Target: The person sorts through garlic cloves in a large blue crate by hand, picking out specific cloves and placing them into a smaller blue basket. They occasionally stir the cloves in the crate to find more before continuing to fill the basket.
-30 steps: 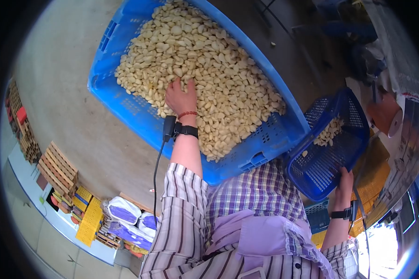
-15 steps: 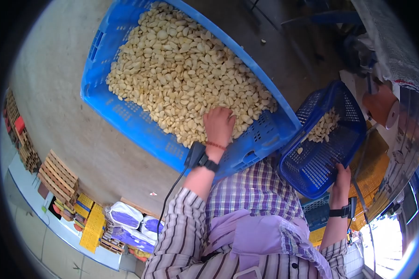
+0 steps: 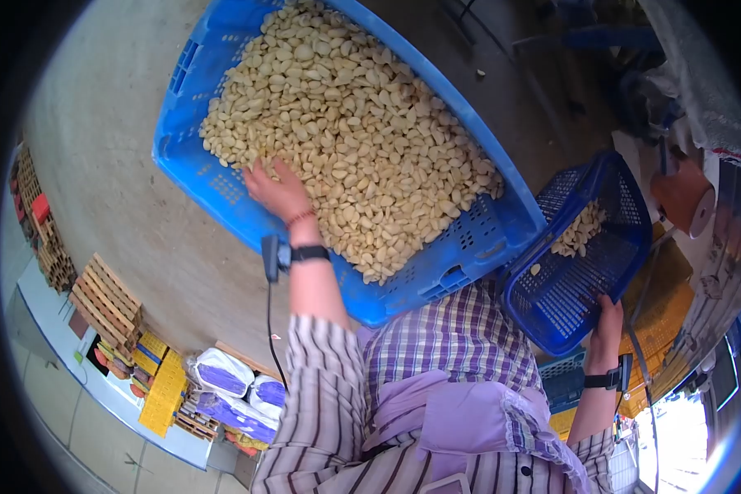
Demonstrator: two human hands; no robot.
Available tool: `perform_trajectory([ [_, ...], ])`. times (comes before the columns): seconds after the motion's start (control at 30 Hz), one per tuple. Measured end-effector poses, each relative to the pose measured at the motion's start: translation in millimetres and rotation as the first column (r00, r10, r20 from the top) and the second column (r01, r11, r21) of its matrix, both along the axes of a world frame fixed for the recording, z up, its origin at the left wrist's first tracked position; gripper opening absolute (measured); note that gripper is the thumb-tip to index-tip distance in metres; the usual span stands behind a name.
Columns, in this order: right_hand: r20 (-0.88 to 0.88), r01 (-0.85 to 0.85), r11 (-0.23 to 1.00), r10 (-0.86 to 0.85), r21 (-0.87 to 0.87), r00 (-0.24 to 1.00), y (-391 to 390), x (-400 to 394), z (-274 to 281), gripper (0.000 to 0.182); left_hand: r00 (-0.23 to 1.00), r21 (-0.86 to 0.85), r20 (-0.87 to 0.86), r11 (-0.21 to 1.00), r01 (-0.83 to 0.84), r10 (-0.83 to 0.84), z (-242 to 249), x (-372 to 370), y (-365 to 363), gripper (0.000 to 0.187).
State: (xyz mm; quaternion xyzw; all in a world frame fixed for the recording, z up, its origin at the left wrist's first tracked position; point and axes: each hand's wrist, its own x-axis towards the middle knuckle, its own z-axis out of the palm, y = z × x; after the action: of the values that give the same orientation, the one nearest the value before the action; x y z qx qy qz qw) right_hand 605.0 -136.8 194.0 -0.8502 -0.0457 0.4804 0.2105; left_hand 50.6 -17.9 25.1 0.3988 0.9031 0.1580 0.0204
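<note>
A large light-blue crate (image 3: 222,198) holds a wide heap of pale, garlic-like cloves (image 3: 362,123). My left hand (image 3: 278,191) is over the heap's edge near the crate's left side, fingers spread, with nothing visible held. A bracelet and a black strap with a small device circle that wrist. On the right, my right hand (image 3: 608,321) grips the near rim of a smaller dark-blue basket (image 3: 543,305), its fingertips partly seen through the mesh. Inside that basket lies a small pile of cloves (image 3: 580,229).
Wooden pallets (image 3: 105,303), yellow crates (image 3: 166,395) and white-and-purple sacks (image 3: 225,375) stand at the lower left. A brown object (image 3: 683,198) is at the right, beside grey sacking (image 3: 716,107). A black cable (image 3: 272,337) hangs from the left wrist device.
My left hand has moved leftward across the heap to its left edge, and its fingers are more spread. My right hand still holds the small basket. The view has shifted slightly.
</note>
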Motion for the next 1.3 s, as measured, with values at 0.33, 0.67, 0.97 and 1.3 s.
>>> perform_trajectory([
  [0.33, 0.001, 0.003, 1.0, -0.003, -0.01, 1.0, -1.6, 9.3, -8.8, 0.037, 0.785, -0.053, 0.363, 0.83, 0.556, -0.503, 13.6, 159.6, -20.2, 0.033],
  [0.67, 0.01, -0.011, 1.0, 0.011, -0.01, 1.0, 2.3, 4.2, -2.3, 0.038, 0.693, -0.241, 0.651, 0.783, 0.574, -0.308, 84.5, 135.5, -81.4, 0.023],
  [0.97, 0.036, -0.013, 1.0, 0.014, -0.006, 0.999, -3.8, 15.2, -8.6, 0.036, 0.979, -0.524, 0.202, 0.846, 0.102, 0.007, -15.9, 14.9, 32.0, 0.035],
  [1.3, 0.009, 0.012, 1.0, -0.012, 0.013, 1.0, 0.8, 3.8, -4.2, 0.033, 0.94, -0.718, 0.326, 0.621, 0.314, -0.099, -15.3, 15.1, 30.6, 0.04],
])
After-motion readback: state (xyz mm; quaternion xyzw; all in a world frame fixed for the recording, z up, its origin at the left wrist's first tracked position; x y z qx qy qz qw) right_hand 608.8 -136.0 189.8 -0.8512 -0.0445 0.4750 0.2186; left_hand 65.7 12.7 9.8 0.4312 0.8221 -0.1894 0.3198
